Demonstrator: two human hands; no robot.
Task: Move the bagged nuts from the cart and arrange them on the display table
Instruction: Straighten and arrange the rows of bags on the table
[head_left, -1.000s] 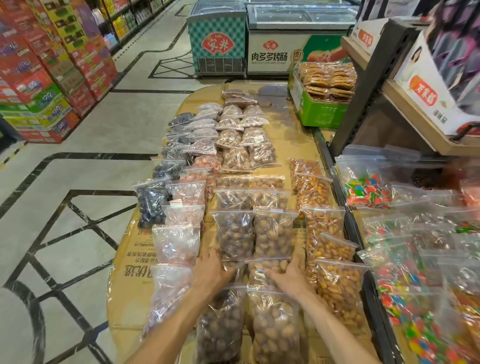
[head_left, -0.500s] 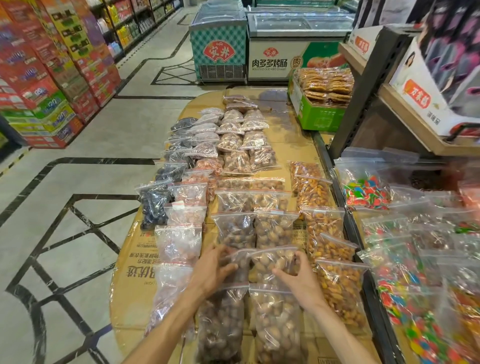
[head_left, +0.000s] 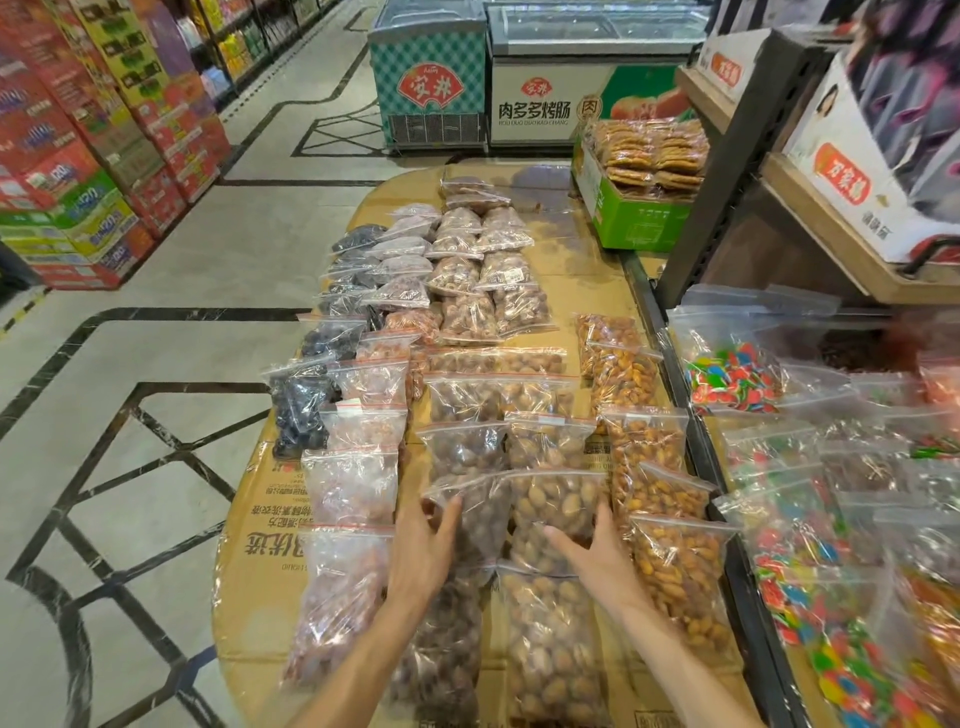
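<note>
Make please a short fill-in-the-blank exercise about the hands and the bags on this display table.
1. The left hand touches the bag of ______ brown nuts.
2. The right hand rests on the lighter nut bag, which lies to the ______ of the darker one.
3. The display table is covered with flattened ______.
4. The crate of packed biscuits at the far end is ______.

Missing words: dark; right; cardboard; green

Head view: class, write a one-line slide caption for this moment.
Both hands, left and right, settle two nut bags into rows on the cardboard-covered table.
</note>
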